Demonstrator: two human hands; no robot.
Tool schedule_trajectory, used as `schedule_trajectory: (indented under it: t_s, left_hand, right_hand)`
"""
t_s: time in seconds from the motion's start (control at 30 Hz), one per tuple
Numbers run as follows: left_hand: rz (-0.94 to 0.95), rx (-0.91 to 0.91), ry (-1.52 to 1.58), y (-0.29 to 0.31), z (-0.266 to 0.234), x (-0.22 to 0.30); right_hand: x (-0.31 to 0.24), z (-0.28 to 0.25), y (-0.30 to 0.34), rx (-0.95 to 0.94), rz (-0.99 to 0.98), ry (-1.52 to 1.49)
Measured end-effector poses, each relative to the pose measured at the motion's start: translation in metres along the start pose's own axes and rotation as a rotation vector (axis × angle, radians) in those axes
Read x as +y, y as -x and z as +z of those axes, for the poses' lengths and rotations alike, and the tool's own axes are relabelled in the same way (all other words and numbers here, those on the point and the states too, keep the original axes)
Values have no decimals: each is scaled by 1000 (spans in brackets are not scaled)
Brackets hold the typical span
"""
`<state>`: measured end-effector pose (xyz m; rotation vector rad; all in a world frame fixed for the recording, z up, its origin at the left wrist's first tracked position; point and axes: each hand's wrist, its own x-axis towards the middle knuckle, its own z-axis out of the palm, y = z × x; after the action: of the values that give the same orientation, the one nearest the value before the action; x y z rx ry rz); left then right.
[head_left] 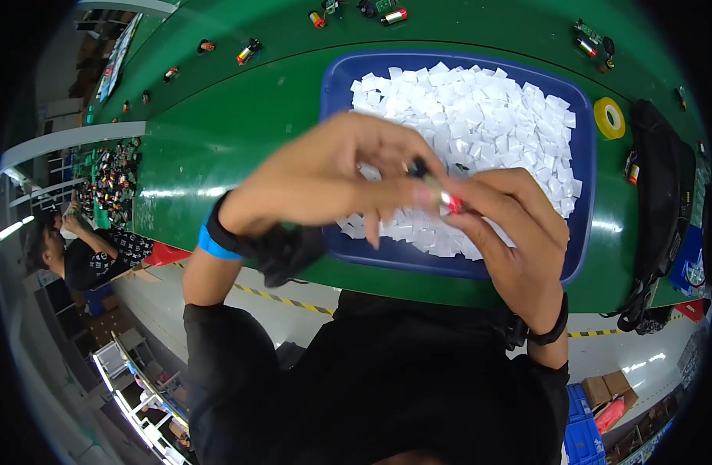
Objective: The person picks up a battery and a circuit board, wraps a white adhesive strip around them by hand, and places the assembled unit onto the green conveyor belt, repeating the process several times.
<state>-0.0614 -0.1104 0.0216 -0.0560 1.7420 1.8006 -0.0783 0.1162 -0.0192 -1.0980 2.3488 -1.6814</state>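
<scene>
Over a blue tray (584, 194) heaped with small white square pieces (480, 108), my two hands meet at a small cylindrical part (451, 203). It has a red end and a black piece at its other end. My right hand (526, 244) pinches the red end between thumb and fingers. On the other side, my left hand (317, 178) has its thumb and forefinger closed about the part, its remaining fingers loosely curled. Motion blur and the fingers hide much of the part.
Small cylinders with circuit boards (587, 46) lie scattered along the green table (216, 155). Right of the tray are a yellow tape roll (609, 118) and a black bag (654, 186). A pile of parts (112, 186) lies at left, near another person (92, 252).
</scene>
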Motion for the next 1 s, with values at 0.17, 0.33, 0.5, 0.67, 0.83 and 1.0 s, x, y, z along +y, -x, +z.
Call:
schedule_trajectory:
  t_s: [0.17,0.33,0.5,0.67,0.83,1.0]
  left_hand:
    - [60,560,-601,-16,-147,11]
    - [53,886,-1245,-55,-289,-49]
    - [300,807,-1645,-95,-271,-39]
    - [225,514,-897,-46,-251,-28]
    - [441,461,-554,1,-97,4]
    - [432,423,-501,24,0,-2]
  right_hand:
    - [-13,-12,0,39,63,33]
    - [-9,-20,16,-66,28,141]
    - [-6,-20,20,-108,17,176]
    - [-17,-12,24,-125,178,-23]
    - [-14,-4,14,-101,198,-142]
    - [-20,6,5,126,389,-360]
